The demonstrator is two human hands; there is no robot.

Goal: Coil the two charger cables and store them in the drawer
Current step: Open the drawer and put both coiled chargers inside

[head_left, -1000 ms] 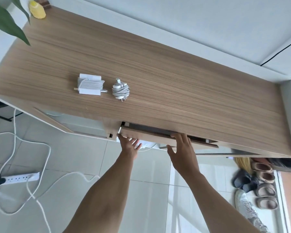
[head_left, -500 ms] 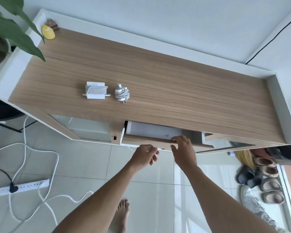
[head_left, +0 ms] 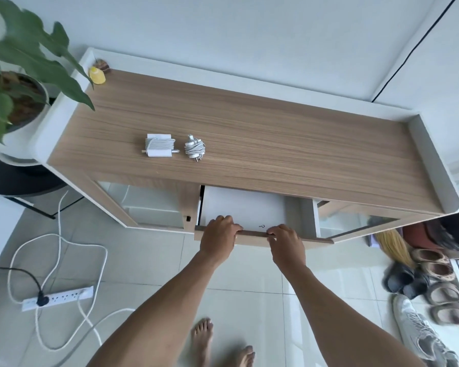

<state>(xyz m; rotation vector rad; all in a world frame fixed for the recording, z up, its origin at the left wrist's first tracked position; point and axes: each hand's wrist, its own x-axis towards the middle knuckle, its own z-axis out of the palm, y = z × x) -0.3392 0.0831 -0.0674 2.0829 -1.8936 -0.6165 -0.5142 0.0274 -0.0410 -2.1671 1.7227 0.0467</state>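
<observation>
Gripped the front lip of the drawer (head_left: 239, 202) with both hands: curled the left hand (head_left: 219, 234) over the lip toward its left end, fingers hooked down inside, and clamped the right hand (head_left: 285, 241) onto the same lip just right of middle, with a short stretch of bare edge between the two. Held that drawer standing well open beneath the wooden cabinet top (head_left: 302, 160), white inside. Spotted a small key-like thing (head_left: 262, 226) lying on the drawer floor close to the front, between the hands. Found both chargers up on the cabinet top, apart from the drawer and left of it: a charger brick (head_left: 159, 145) lying flat with its cord wound round it, and just beside it on the right, not touching, a coiled cable (head_left: 194, 148) bundled tight with plug pins poking toward the front edge. Caught a yellow object (head_left: 97, 75) at the far left corner of the top, under the leaves of a potted plant (head_left: 16, 83). Saw, down on the tiled floor at left, a power strip (head_left: 57, 298) with a black plug in it and a white cord (head_left: 64, 242) looping round it. Noted shoes (head_left: 435, 287) at right and bare feet (head_left: 202, 337) at the bottom
</observation>
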